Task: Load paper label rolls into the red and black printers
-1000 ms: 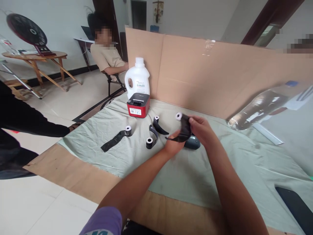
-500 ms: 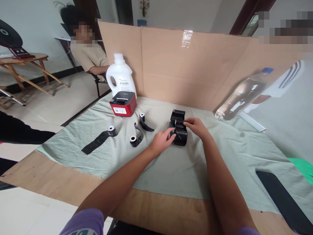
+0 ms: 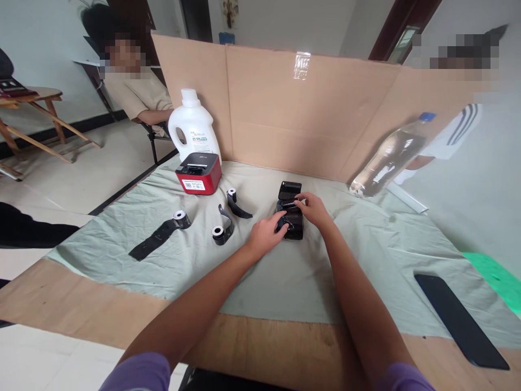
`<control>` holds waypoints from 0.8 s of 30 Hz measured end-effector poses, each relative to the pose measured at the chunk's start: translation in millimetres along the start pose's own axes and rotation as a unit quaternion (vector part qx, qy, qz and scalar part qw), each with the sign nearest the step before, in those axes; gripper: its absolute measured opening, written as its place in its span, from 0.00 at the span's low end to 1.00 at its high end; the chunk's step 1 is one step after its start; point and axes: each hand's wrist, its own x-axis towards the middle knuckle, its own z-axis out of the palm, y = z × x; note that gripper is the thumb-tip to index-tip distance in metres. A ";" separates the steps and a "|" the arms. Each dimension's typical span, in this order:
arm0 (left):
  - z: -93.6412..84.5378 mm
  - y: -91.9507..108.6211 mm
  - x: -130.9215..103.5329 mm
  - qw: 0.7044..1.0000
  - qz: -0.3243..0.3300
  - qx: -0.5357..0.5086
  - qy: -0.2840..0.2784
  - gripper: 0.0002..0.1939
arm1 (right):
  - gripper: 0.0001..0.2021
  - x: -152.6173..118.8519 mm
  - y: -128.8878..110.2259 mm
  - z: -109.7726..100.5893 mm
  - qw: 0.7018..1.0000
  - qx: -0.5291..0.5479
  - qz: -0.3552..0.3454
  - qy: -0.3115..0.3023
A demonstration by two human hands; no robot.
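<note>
My two hands meet at a black flip-lid device (image 3: pixel 293 232) on the pale green cloth (image 3: pixel 280 282), roughly mid-table, with its lid (image 3: pixel 290 188) standing up on the far side. My left hand (image 3: pixel 266 236) is against its left side, thumb and forefinger slightly apart – I cannot tell whether they grip it or only rest there. My right hand (image 3: pixel 313 209) reaches in from the other side, fingertips narrowed close together at the open compartment; what they pinch, if anything, is too small and dark to tell.

To the left lie three black paper rolls with pale ends: the leftmost roll (image 3: pixel 179 217) trails a flat strip towards me, the middle roll (image 3: pixel 218 238) has its strip curling up behind it, and the farthest roll (image 3: pixel 232 195) has a short tail sweeping right.

Beyond them, a red-and-black printer (image 3: pixel 199 176) sits just in front of a white handled jug (image 3: pixel 197 133). A cardboard panel (image 3: pixel 277 114) stands along the back – a clear blue-capped bottle (image 3: pixel 386 155) slants before its right end. Near my right forearm, well apart from the device, lies a black phone (image 3: pixel 459 320).
</note>
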 end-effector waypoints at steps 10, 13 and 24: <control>-2.5 3.3 -0.6 1.000 0.000 -0.010 -0.006 0.23 | 0.12 1.6 9.0 13.8 0.999 -0.024 0.035 0.020; -1.6 2.5 -0.9 1.000 0.004 -0.007 -0.004 0.23 | 0.11 2.1 10.3 16.3 0.996 -0.066 0.063 0.015; -0.5 15.9 -11.5 0.996 -0.085 0.022 -0.031 0.30 | 0.30 7.4 11.3 34.4 0.983 0.034 0.147 0.100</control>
